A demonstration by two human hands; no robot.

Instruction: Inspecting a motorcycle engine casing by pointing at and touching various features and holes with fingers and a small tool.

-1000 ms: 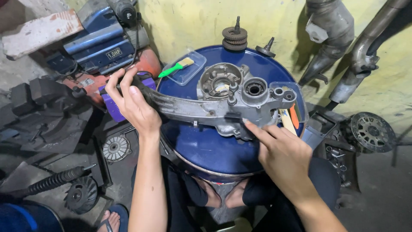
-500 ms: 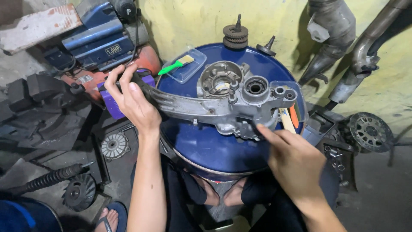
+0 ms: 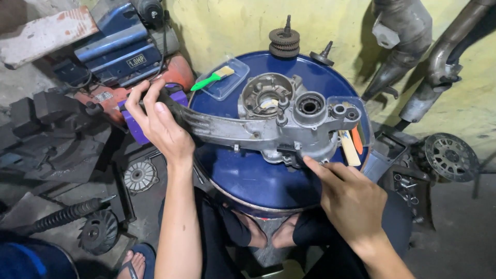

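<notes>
While drum-borne, engine casing [image 3: 274, 121] under left hand [image 3: 160, 126].

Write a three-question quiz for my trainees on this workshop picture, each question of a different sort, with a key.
1. True or false: the left hand grips the long arm end of the grey engine casing.
2. Multiple choice: what does the engine casing lie on? A. a wooden bench B. the top of a blue drum C. the floor
3. Fill in: the brush with the green handle lies in a clear plastic ____.

Key
1. True.
2. B.
3. Tray. Its fingertips touching the near edge of the casing, the right hand holds nothing.
</notes>
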